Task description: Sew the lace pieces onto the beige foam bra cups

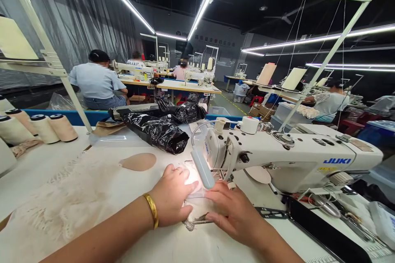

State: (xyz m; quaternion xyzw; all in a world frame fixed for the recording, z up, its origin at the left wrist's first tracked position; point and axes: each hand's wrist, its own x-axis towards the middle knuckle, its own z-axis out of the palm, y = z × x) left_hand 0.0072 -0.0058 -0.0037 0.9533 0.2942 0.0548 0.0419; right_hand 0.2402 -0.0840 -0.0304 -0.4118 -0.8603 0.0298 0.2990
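A piece of thin white fabric lies under the bright lamp at the needle end of a white JUKI sewing machine. My left hand, with a gold bracelet at its wrist, holds the fabric's left side with bent fingers. From the right, my right hand grips the same fabric close to the presser foot, its thumb low and apart from the fingers. The grey lamp head hides part of the cloth and the needle. Pale lace fabric spreads over the table at left.
Black plastic bags lie behind the machine. Beige oval pieces rest on the tabletop. Thread cones stand at left. A black tray, scissors and tools lie at right. A co-worker sits ahead at another machine.
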